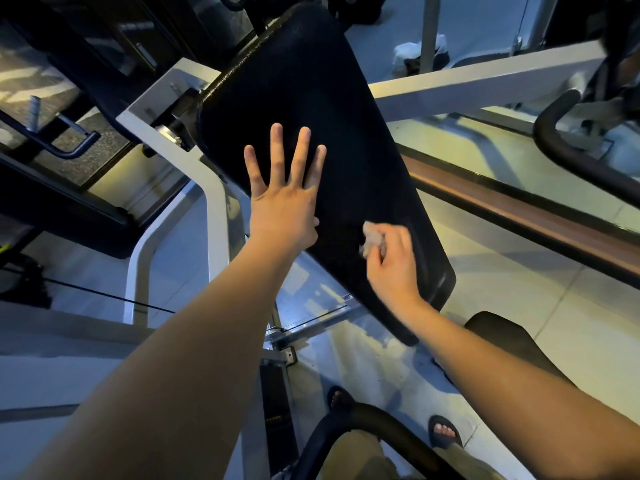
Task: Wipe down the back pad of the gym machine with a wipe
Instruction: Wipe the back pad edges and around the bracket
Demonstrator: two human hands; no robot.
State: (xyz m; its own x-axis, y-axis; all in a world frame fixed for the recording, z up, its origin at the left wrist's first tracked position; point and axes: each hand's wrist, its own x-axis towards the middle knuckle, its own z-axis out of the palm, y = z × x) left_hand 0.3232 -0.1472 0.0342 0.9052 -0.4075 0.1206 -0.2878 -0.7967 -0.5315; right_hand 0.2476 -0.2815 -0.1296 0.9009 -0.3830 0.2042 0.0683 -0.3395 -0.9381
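Observation:
The black back pad (311, 98) of the gym machine slants from the top centre down to the lower right. My left hand (282, 192) lies flat on its left half, fingers spread, holding nothing. My right hand (391, 261) is closed around a small crumpled pale wipe (372, 239) and presses it against the lower part of the pad, near its right edge.
The white machine frame (214, 209) runs left of and below the pad. A black seat pad (502, 337) sits at the lower right. A curved black handle (568, 157) is at the right, another black bar (346, 420) is near my feet. A thin cable (104, 294) crosses at left.

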